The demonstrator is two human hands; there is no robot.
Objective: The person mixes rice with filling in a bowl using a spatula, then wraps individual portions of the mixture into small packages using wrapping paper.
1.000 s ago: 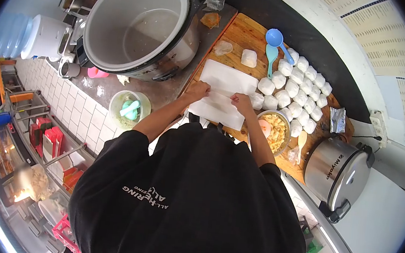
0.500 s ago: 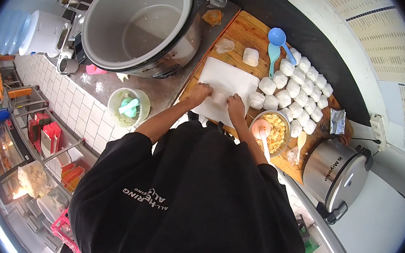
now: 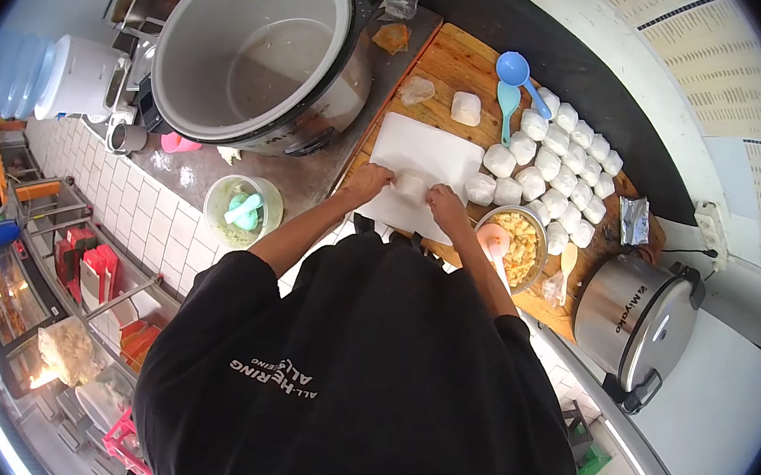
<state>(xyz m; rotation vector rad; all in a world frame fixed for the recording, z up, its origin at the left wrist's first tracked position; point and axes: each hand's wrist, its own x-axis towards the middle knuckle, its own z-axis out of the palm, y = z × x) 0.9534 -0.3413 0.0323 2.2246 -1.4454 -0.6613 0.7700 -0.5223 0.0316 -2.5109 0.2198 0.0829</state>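
Observation:
On a stack of white paper sheets [image 3: 425,140], a small whitish wrapped parcel [image 3: 412,186] lies between my hands. My left hand [image 3: 367,183] pinches the wrapper at the parcel's left end. At the right end, my right hand [image 3: 446,209] has its fingers closed on the wrapper too. What is inside the parcel cannot be made out. Several finished white parcels [image 3: 550,164] sit in rows to the right, and a single parcel [image 3: 466,108] stands above the sheets. By my right forearm is a bowl of yellowish chunky food [image 3: 522,252] with a pink-and-white spoon [image 3: 494,242].
A large open rice cooker [image 3: 261,49] stands at the upper left, above a tub [image 3: 231,233] holding a turquoise scoop. Blue [image 3: 513,68] and turquoise spoons [image 3: 508,98] lie beside the parcels. A steel Miyako cooker [image 3: 624,305] is at the right, near a wooden spoon [image 3: 568,259].
Both hands stay at the parcel's two ends, with only a slight shift of the fingers. The whole view has moved slightly with my head.

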